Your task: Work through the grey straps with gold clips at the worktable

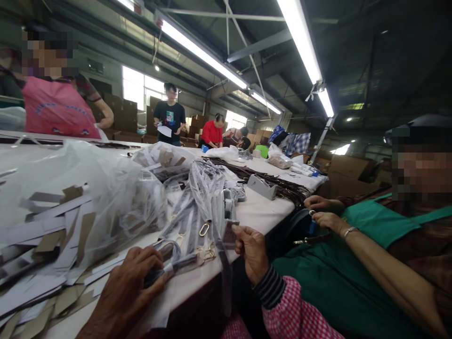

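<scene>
Down at the table's near edge the left hand (129, 287) is closed around a bagged strap (176, 264) whose long axis runs rightward toward the right hand (251, 252), which pinches a plastic sleeve (226, 238) just beyond its clasp end.

Her left hand (130, 278) lies knuckles-up on the near edge of the bench (254, 212), fingers curled shut around something thin. The right hand (251, 252) hovers just off that edge, thumb and fingers pinched, checked sleeve at the wrist.

White table (261, 212) bears wrapped straps (197, 207), plastic bag (81, 197), tape dispenser (262, 187).
</scene>
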The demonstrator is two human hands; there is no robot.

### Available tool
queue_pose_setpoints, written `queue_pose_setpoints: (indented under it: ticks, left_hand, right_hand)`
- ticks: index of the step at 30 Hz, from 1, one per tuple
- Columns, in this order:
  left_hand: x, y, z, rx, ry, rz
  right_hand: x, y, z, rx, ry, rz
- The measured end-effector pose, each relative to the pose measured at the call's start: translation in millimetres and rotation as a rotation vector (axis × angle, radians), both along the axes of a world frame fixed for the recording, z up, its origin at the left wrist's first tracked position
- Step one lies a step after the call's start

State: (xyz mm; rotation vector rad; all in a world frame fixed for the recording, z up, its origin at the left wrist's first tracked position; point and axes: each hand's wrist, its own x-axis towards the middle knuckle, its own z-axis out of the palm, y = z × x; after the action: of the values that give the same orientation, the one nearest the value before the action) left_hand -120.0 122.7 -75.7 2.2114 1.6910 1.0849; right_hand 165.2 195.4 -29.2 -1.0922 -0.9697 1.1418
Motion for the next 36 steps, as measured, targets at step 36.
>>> queue_pose_setpoints:
  ticks: [36]
  left_hand:
    - [19.7, -24.7, 35.8, -0.102, 0.102, 0.062]
  right_hand:
    - [-103.7, -45.9, 8.8, -0.328, -0.434, 0.589]
